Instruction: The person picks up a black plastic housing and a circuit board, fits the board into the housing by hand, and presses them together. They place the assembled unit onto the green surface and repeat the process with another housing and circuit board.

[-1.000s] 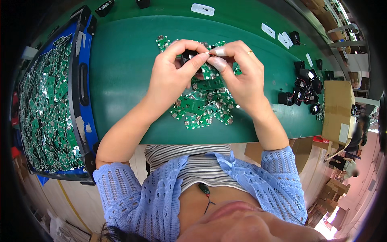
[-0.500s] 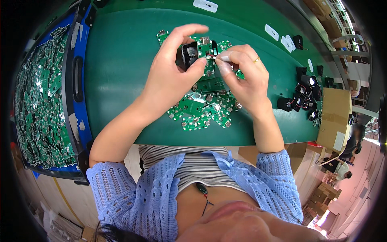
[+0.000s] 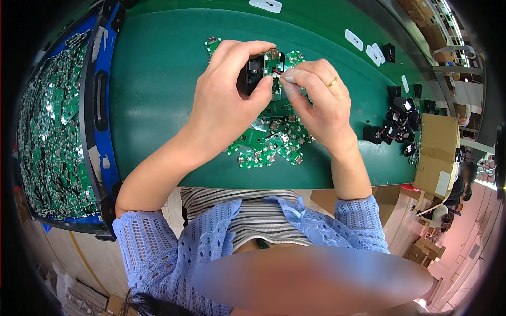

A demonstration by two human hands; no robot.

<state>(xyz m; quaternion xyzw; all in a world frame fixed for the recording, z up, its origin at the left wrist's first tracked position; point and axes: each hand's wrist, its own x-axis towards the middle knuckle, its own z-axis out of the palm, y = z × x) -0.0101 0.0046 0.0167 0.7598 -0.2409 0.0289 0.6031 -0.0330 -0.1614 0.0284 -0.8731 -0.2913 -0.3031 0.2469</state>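
Moved: both hands sit higher on the mat than half a second ago, now at 12 o'clock of the board pile.
Left hand [image 3: 224,100]: pinched shut on black part [image 3: 252,79], thumb below.
Right hand [image 3: 321,102]: fingertips closed on small board [image 3: 274,63] with red wire, touching the part.
Do well: steady the part, seat the board square, don't tug the wire.
Materials: boards [image 3: 269,142] green, flat, glossy; mat [image 3: 158,95] matte green; bin [image 3: 97,105] blue plastic; housings [image 3: 398,124] at 3 o'clock, black.

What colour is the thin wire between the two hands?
Red: the thin wire runs between the left hand and right hand, seen in the head view.
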